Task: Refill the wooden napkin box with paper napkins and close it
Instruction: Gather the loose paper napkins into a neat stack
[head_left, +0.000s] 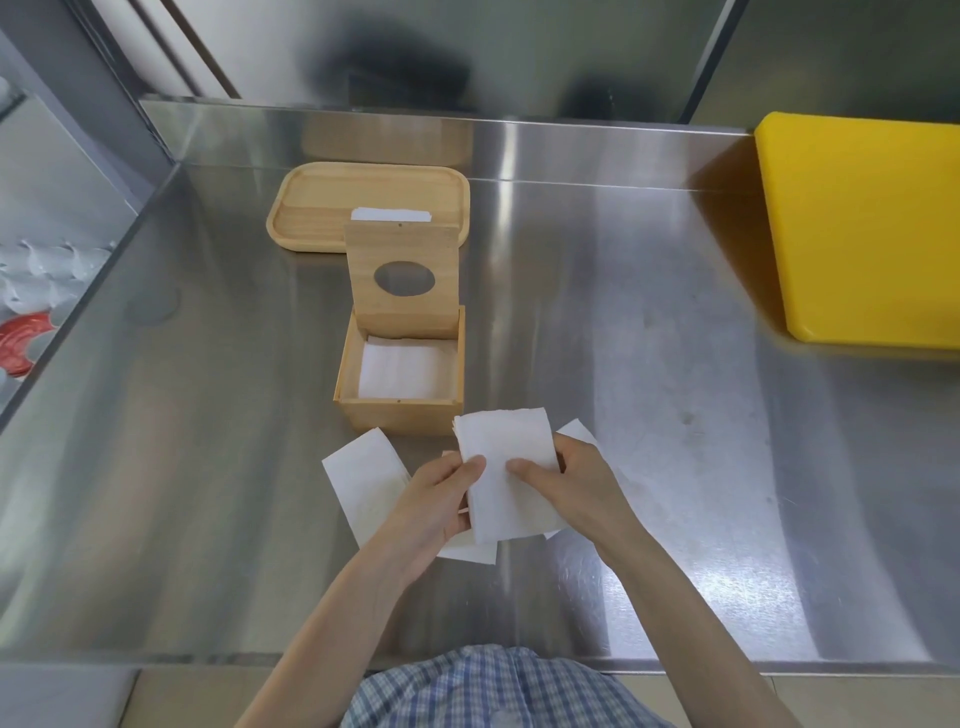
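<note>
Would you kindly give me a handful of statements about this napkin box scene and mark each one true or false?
1. The lid of the wooden napkin box stands open. True.
2. The box is empty. False: white napkins already lie inside it.
3. Both hands hold one stack of napkins, the left hand and the right hand with thumbs on top. True.
4. The wooden tray sits in front of the box, nearest the person. False: it lies behind the box, by the back wall.
5. A yellow board lies at the right of the steel counter. True.
</note>
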